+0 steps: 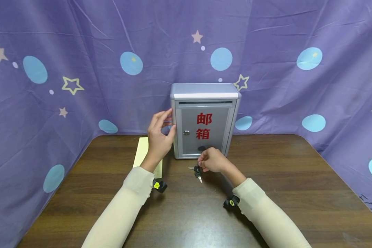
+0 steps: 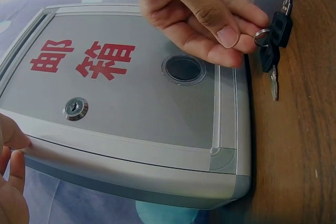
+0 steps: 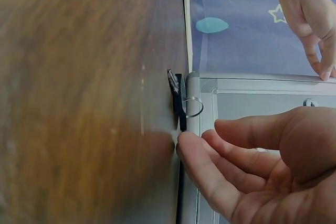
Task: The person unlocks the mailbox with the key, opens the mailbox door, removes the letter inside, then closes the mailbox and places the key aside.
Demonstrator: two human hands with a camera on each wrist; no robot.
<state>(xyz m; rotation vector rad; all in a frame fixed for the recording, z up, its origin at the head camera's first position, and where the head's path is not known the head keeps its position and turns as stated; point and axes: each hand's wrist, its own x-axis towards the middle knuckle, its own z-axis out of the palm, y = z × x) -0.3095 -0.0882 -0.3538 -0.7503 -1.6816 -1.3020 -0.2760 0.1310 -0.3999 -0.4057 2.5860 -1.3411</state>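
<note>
A grey metal mailbox (image 1: 220, 120) with red characters stands upright on the table. My left hand (image 1: 159, 137) rests its fingertips against the box's left side, fingers mostly straight. A lock cylinder (image 2: 75, 108) sits in the door near that edge. Just in front of the box's base, two black-headed keys (image 1: 197, 173) on a metal ring (image 3: 195, 107) lie on the table. My right hand (image 1: 213, 159) reaches down beside them. In the right wrist view its thumb and fingers stand apart, with the ring just beyond the fingertips; whether they touch it I cannot tell.
A pale yellow paper item (image 1: 141, 151), partly hidden by my left arm, lies left of the box on the brown wooden table (image 1: 186, 213). A purple curtain (image 1: 161, 41) with stars and blue ovals hangs behind. The box has a slot (image 1: 205, 102) near its top.
</note>
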